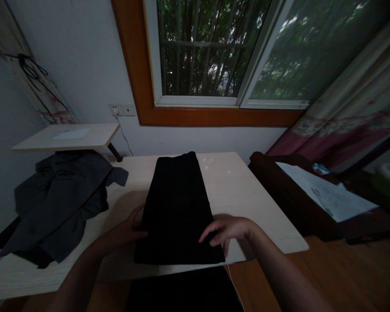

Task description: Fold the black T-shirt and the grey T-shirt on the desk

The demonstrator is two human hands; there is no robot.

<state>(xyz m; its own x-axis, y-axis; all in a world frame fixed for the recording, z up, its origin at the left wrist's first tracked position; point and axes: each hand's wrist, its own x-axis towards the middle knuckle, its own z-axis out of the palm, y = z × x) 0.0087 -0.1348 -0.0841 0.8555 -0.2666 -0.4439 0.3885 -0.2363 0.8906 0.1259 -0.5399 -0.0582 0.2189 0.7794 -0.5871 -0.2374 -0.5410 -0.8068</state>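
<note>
A black folded garment [177, 203] lies lengthwise in the middle of a pale wooden table [247, 203]. My left hand [131, 227] rests at its left edge, fingers tucked against or under the cloth. On the garment's right edge lies my right hand [227, 232], its fingers stretched out flat on the fabric. The near end of the garment reaches the table's front edge, and more black cloth hangs below it.
A dark grey crumpled garment [61, 203] lies on the table's left part. A small raised shelf [68, 136] with a paper stands at the back left. A dark cabinet with white papers [328, 195] stands to the right. A window and a curtain are behind.
</note>
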